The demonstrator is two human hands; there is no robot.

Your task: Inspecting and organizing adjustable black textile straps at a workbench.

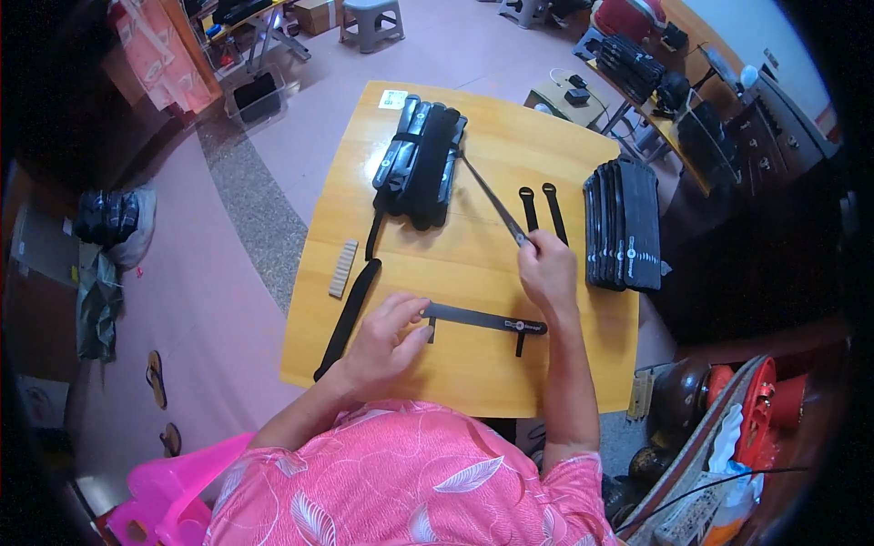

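Observation:
My left hand (381, 335) is at the left end of a flat black padded strip (473, 317), with fingers above and thumb below that end. Two short dark tabs stick out under the strip, which has a pale print at its right end. My right hand (550, 271) is closed on one end of a long black strap (492, 196). It slants up and left to a strapped bundle of black padded pieces (423, 164). Left of my left hand lies a wider black band (349, 318), and a small ridged beige block (343, 268) is above it.
The pieces rest on a yellow wooden table (437, 378). Two looped black straps (543, 214) lie beside a stack of black padded pieces (624, 225) on the right. A pink plastic chair (173, 491) is at lower left. A grey stool (372, 20) stands beyond the table.

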